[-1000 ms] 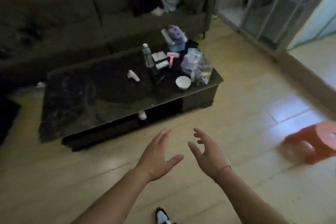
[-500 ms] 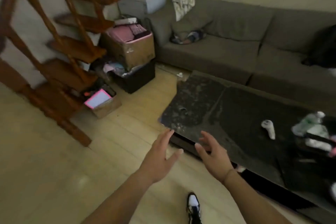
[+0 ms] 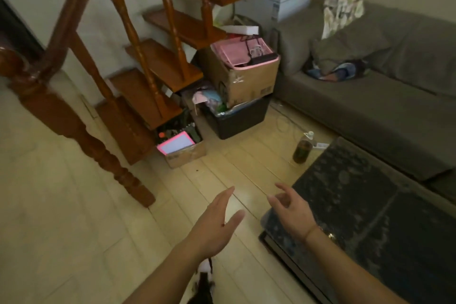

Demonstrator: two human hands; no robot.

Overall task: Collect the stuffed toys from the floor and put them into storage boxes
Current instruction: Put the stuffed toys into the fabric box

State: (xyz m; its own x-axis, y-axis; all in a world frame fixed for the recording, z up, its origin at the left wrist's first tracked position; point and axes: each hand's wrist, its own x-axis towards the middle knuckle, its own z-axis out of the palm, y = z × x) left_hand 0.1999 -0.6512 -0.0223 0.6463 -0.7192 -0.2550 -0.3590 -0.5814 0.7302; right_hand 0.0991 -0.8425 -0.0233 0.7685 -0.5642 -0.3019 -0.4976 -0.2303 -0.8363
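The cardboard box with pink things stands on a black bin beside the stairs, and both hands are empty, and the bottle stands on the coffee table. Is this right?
Not quite. In the head view the bottle stands on the floor, beside the coffee table's corner, not on it. The rest holds: the cardboard box sits on the black bin beside the stairs, and the left hand and right hand are empty.
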